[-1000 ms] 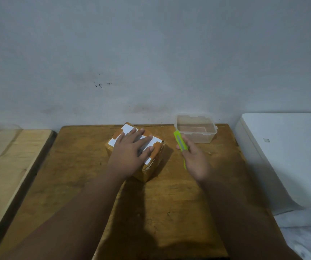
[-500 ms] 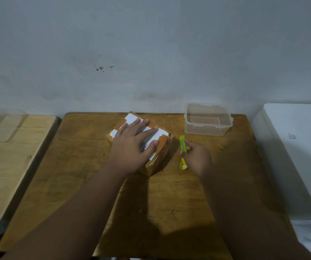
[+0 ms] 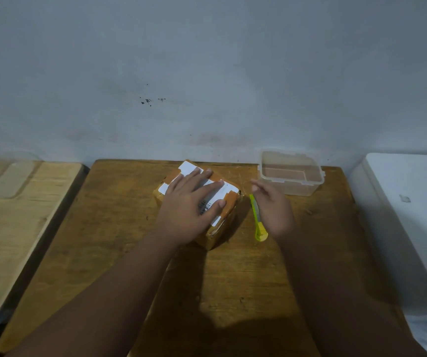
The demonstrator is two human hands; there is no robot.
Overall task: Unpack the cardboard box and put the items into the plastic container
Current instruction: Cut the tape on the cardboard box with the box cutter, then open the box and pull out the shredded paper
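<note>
The table [image 3: 233, 279] is brown wood and stands against a grey wall [image 3: 207, 60]. A paler wooden top [image 3: 13, 215] sits to its left and a white unit [image 3: 408, 215] to its right; neither bears on the task.

The box [image 3: 226, 215], cardboard with brown tape and a white label, sits at the table's far centre, turned corner-on to the person. It appears sealed; no flap is lifted, and the contents are hidden. My judgement is that unpacking has not yet begun.

The container [image 3: 291, 176], clear plastic and lidless, stands at the far right of the table, well apart from the box and near the wall. It looks empty. Its open top and short reach from the box suit it for receiving items.

The left hand [image 3: 189, 210] lies flat on the box top, fingers spread over the label, gripping nothing. This reads as pressure to keep the box from sliding during cutting.

The right hand [image 3: 274, 210] is just right of the box, fingers extended and loosely open. Motion blur prevents telling whether it touches anything; it does not appear to hold anything.

The cutter [image 3: 257, 220], yellow-green, lies on the table between the box and the right hand, pointing toward the wall. Whether its blade is out cannot be told. The tape will likely need slitting with it first.
</note>
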